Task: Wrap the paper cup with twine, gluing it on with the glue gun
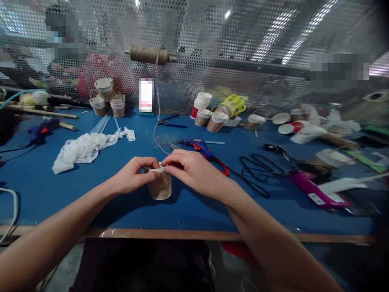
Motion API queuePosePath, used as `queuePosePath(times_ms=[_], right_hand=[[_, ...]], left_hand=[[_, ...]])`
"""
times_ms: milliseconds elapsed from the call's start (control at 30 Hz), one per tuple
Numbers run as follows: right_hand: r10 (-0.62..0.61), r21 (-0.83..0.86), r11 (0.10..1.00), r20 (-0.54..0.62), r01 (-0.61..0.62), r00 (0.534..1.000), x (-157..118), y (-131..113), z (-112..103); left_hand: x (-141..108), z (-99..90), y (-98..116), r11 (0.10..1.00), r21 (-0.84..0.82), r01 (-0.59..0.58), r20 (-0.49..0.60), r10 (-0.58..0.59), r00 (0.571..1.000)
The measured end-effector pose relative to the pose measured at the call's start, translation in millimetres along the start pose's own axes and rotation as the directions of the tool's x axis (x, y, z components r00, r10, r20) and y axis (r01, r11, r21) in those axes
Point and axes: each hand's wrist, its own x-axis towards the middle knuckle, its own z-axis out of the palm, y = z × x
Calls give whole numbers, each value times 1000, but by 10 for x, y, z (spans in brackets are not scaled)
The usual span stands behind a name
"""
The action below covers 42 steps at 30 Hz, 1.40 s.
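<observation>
In the head view, a small burlap-covered cup [161, 187] sits at the near middle of the blue table [194, 215], its base towards the front edge and its pale rim up between the two hands. The left hand [138, 174] has thumb and fingers nearly closed on the rim's left side — thumb outside, fingertips over the top — with the cup wall pinched between them. The right hand [190, 168] bends in from the other side, its thumb and fingertips drawn close together at the rim; whether they grip the rim or something thin there, I cannot tell. Twine [157, 101] runs down from a spool [148, 55] on the mesh panel [182, 85] and passes out of sight by the right hand. Just beyond that hand lies a blue glue gun [197, 144], with blue-handled pliers [173, 125] farther back. Crumpled white lace [88, 148] lies to the left, below three stacked handled cups [105, 91] — more cups [218, 121] stand at the back right, near a yellow plastic holder [235, 105]. A purple power strip [317, 192] lies at the right.
</observation>
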Motion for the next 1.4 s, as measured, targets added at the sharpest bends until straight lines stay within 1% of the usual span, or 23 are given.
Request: queuePosePath(times_ms=[167,267,400,500,667,733,767,833,867,900,933,967,1033,1100,1167,1267,1333,1400], right_hand=[[-21,2,1000,-23,21,999,34,-32,-57],[-35,20,999,-46,36,998,39,-52,-69],[-5,50,999,-80,9,997,29,-51,-61],[16,62,998,-89,-11,996,14,-18,-49],[18,65,998,-100,-11,995,-17,50,16],[11,82,997,-139,0,990,-16,84,54],[13,90,996,-180,4,984,-7,110,67],[57,87,996,-287,-33,956,25,198,68],[117,59,993,-330,-104,936,46,262,52],[193,18,980,-359,-200,913,68,340,24],[279,-35,949,-374,-314,884,88,431,-14],[374,-109,890,-376,-442,848,104,533,-57],[479,-178,799,-389,-574,787,122,751,-143],[564,-230,721,-353,-654,746,126,964,-196],[645,-275,663,-264,-697,717,131,1144,-203],[732,-310,610,-131,-729,669,167,1317,-160],[764,-311,589,-86,-746,639,204,1370,-137],[784,-294,575,-70,-764,617,235,1389,-134]], left_hand=[[10,5,23,992,-110,62,-9,-63,998],[11,-2,30,986,-150,80,-16,-83,996],[4,-5,27,978,-188,88,-15,-93,996],[-3,-7,31,979,-183,87,-23,-93,995],[-4,-10,32,984,-154,89,-9,-92,996],[1,-7,27,984,-156,90,-18,-94,995],[6,-3,23,983,-160,90,-26,-95,995],[19,4,11,980,-178,88,-50,-98,994],[27,8,1,978,-190,86,-70,-101,992],[35,11,-12,976,-202,81,-100,-103,990],[43,13,-29,974,-214,74,-135,-105,985],[51,14,-49,972,-225,67,-174,-107,979],[66,12,-91,970,-239,53,-245,-113,963],[79,2,-128,972,-228,57,-278,-121,953],[87,-19,-148,982,-176,73,-272,-120,955],[81,-66,-135,995,-21,96,-209,-98,973],[66,-102,-100,991,97,93,-152,-77,985],[47,-133,-55,980,183,80,-94,-63,994]])
